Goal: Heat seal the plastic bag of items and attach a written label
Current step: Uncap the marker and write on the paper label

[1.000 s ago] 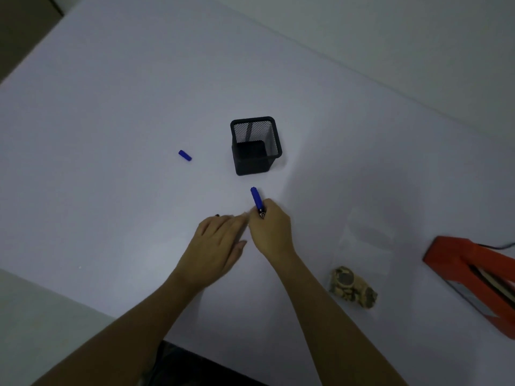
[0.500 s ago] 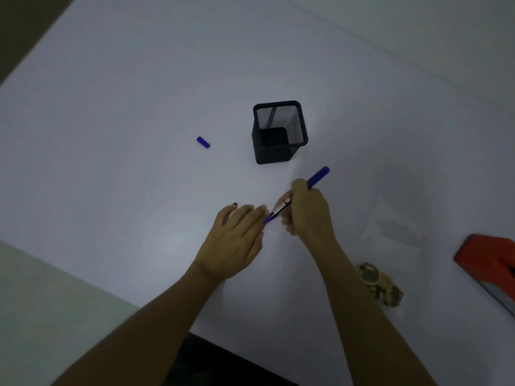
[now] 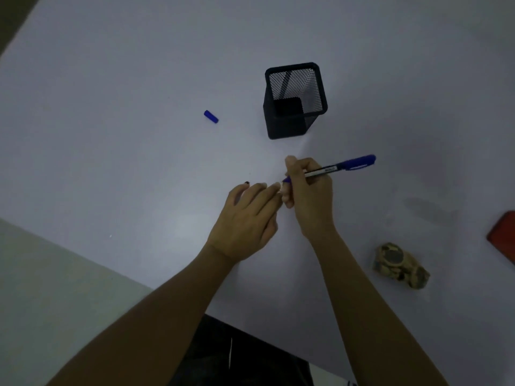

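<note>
My right hand (image 3: pixel 308 195) grips a blue marker pen (image 3: pixel 341 167), which lies almost level with its tip pointing left toward my left fingertips. My left hand (image 3: pixel 246 221) rests flat on the white table (image 3: pixel 111 162), fingers straight; whatever lies under it is hidden. The pen's blue cap (image 3: pixel 211 117) lies loose on the table to the left. A camouflage-patterned bundle (image 3: pixel 400 265) sits at the right, apparently inside a clear plastic bag (image 3: pixel 429 213) that is hard to make out. A red heat sealer (image 3: pixel 501 235) shows at the right edge.
A black mesh pen holder (image 3: pixel 295 100) stands upright beyond my hands, with one dark pen leaning inside. The table's near edge runs diagonally from the left to the bottom, with pale floor (image 3: pixel 41 302) below it.
The pen has swung from pointing away from me to lying nearly level, its capped end now out to the right. My left hand has stayed flat on the table. The view has shifted right.
</note>
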{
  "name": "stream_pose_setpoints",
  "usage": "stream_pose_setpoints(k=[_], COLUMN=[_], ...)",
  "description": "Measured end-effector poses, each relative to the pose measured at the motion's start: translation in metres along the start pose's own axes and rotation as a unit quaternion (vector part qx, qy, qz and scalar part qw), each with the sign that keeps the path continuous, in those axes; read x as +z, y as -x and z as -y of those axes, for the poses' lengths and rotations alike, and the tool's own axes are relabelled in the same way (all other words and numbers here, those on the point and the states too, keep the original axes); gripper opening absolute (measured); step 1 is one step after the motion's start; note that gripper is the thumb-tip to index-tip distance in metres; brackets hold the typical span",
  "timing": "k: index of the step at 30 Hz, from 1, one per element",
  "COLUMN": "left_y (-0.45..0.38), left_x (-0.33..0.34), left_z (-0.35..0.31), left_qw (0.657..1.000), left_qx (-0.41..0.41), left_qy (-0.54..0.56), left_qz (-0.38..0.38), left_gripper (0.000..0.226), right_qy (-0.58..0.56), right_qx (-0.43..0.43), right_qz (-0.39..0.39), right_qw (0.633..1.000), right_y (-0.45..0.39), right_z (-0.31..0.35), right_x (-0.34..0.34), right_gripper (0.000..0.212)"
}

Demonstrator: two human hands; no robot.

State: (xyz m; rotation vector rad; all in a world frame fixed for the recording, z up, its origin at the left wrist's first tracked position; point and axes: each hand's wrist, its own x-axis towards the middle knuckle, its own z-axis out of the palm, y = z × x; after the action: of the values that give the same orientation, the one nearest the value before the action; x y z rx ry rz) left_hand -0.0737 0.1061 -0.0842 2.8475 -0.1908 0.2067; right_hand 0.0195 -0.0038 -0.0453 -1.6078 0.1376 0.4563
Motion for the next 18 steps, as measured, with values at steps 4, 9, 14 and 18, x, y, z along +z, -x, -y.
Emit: stream_pose_setpoints(k=[4, 9, 14, 18], left_y=[0.000, -0.001, -0.001, -0.002], left_x=[0.001, -0.001, -0.002, -0.004], left_z=[-0.001, -0.001, -0.001, -0.003], left_qw=[1.000, 1.000, 1.000, 1.000], left_qx=[-0.001, -0.001, -0.004, -0.005], left_qy=[0.001, 0.006, 0.003, 0.004], left_qz=[0.002, 0.002, 0.004, 0.011], left_gripper=[0.034, 0.033, 0.031, 0.031], right_qy=[0.098, 0.172, 0.213, 0.243], right_qx=[-0.073, -0.144, -0.179, -0.190], right_qz=[-0.067, -0.124, -0.134, -0.146], right_qw=[0.990, 0.967, 0.951, 0.940], right_y=[0.003, -0.002, -0.007, -0.007], right_z=[-0.013, -0.021, -0.028, -0.029], right_x=[0.004, 0.013, 0.016, 0.017], right_gripper=[0.027, 0.032, 0.030, 0.031])
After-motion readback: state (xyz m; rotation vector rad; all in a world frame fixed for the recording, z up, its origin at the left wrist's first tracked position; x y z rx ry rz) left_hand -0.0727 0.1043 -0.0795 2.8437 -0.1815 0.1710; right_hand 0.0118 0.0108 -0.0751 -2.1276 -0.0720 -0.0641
